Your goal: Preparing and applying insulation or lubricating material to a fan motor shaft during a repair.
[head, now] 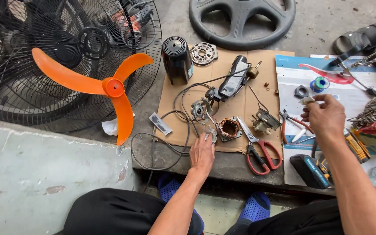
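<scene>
Head view. Two hands show, both reaching up from the lower edge of the frame. The left hand point(202, 153), lower centre, is curled with its fingertips pinching a small pale part point(210, 132); that part lies just beside the one copper-wound stator point(230, 128) on the sheet of cardboard point(170, 100). The right hand point(326, 116), at right of centre, is closed, its fingertips gripping a small flat pale piece point(306, 100) held above the blue and white printed sheet point(297, 82).

On the cardboard at centre stand or lie one black motor cover point(177, 58), one round perforated metal plate point(203, 53) just to its right, one black fan neck housing point(235, 78), one metal motor end piece point(200, 109) with wires, and one pair of red-handled scissors point(260, 150) at the lower right of the cardboard. A grey cord point(153, 150) loops off its lower left edge.

In the upper left lie two black wire fan guards point(22, 100), with one orange three-bladed fan blade point(105, 87) resting on them. At top centre is one grey steering wheel point(242, 19).

At right, one spool of solder point(320, 83) sits on the printed sheet, one pair of pliers point(296, 122) lies below it, and a box of screws point(373, 113) is at the far right edge. Two blue sandals point(254, 206) show at the bottom centre.
</scene>
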